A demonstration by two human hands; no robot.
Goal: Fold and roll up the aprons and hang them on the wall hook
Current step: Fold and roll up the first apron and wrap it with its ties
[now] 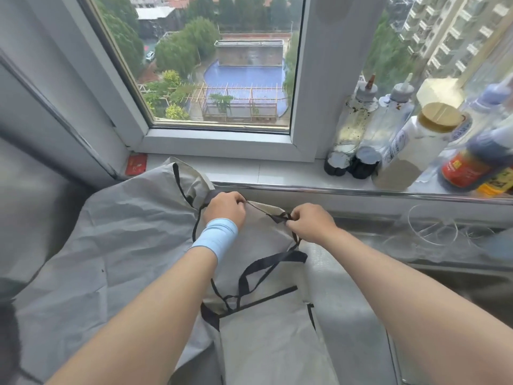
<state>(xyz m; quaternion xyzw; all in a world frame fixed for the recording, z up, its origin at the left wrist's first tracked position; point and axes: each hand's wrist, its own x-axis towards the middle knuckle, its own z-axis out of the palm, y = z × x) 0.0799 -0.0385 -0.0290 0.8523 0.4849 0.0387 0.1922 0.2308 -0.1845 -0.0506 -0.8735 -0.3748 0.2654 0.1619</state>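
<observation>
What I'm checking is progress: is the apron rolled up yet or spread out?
Spread, not rolled. The apron lies wide and creased, straps loose; the left hand and right hand pinch its top edge.

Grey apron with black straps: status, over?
Left hand and right hand pinch top edge. Grey apron with black straps lies unrolled. Loose straps lie across it.

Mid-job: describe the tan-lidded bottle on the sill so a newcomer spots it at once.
Find the windowsill, right of the white window post, where bottles crowd. Just right of two clear squeeze bottles stands a white bottle. Only it has a wide, round tan lid; those two have pointed nozzles.
</observation>
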